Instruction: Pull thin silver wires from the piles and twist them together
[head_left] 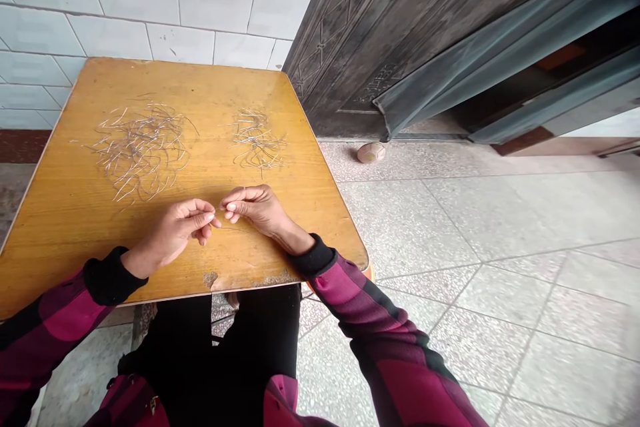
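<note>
My left hand (176,231) and my right hand (256,208) rest near the front of a yellow wooden table (75,213), fingertips almost touching. Both are pinched shut on a thin piece of wire (231,228) that runs between them, barely visible. A large loose pile of thin silvery wires (141,147) lies on the table beyond my left hand. A smaller pile of wires (256,139) lies beyond my right hand. My sleeves are magenta and black plaid with black cuffs.
The table stands against a white tiled wall (150,7). A dark carved metal door (400,33) rises to the right. A small round object (371,152) lies on the speckled tile floor (500,267) by the door. The table's front edge is chipped.
</note>
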The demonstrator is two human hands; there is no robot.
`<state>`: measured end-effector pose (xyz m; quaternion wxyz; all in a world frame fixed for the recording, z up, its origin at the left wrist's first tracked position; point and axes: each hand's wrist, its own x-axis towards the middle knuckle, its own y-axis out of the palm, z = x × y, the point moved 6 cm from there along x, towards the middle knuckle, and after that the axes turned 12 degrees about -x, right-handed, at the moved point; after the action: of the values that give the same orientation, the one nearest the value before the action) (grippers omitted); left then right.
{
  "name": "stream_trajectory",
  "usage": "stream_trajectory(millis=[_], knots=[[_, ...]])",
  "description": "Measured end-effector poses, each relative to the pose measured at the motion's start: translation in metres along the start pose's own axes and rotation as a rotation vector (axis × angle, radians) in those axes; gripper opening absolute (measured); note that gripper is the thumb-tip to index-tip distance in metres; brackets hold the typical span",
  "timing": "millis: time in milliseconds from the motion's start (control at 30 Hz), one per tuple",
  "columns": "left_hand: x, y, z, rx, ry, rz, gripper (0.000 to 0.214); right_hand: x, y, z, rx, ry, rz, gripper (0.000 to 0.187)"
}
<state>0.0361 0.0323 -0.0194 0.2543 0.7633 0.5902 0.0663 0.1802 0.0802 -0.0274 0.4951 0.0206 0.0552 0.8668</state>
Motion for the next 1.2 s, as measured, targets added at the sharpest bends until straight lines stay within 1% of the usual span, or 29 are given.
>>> stream_trajectory(millis=[67,133,233,333,433,567,667,733,867,1000,1200], knots=[[0.001,0.000,0.002,-0.014,-0.040,-0.023,0.022,0.000,0.002,-0.001,-0.006,-0.016,-0.002,0.022],[0.001,0.000,0.001,0.010,-0.026,-0.040,0.021,0.000,0.003,0.000,-0.036,-0.059,0.001,0.021],[0.000,0.002,-0.001,0.107,0.034,-0.043,0.020,0.000,0.006,0.005,-0.112,-0.154,0.031,0.018],[-0.003,0.004,-0.006,0.268,0.114,-0.031,0.019,-0.001,0.010,0.010,-0.165,-0.233,0.068,0.014],[-0.006,0.007,-0.013,0.429,0.201,-0.006,0.019,-0.003,0.013,0.014,-0.198,-0.285,0.091,0.013],[-0.010,0.010,-0.021,0.553,0.300,0.026,0.019,-0.004,0.014,0.014,-0.242,-0.332,0.086,0.015],[-0.011,0.011,-0.023,0.606,0.346,0.052,0.018,-0.005,0.014,0.012,-0.230,-0.347,0.073,0.015],[-0.012,0.012,-0.024,0.623,0.352,0.065,0.019,-0.005,0.014,0.012,-0.216,-0.348,0.064,0.015],[-0.011,0.012,-0.024,0.624,0.318,0.061,0.021,-0.005,0.014,0.013,-0.240,-0.325,0.024,0.019],[-0.011,0.012,-0.024,0.623,0.301,0.043,0.024,-0.006,0.012,0.015,-0.232,-0.318,-0.029,0.017],[-0.011,0.012,-0.024,0.598,0.280,0.036,0.024,-0.005,0.005,0.012,-0.189,-0.254,-0.082,0.016]])
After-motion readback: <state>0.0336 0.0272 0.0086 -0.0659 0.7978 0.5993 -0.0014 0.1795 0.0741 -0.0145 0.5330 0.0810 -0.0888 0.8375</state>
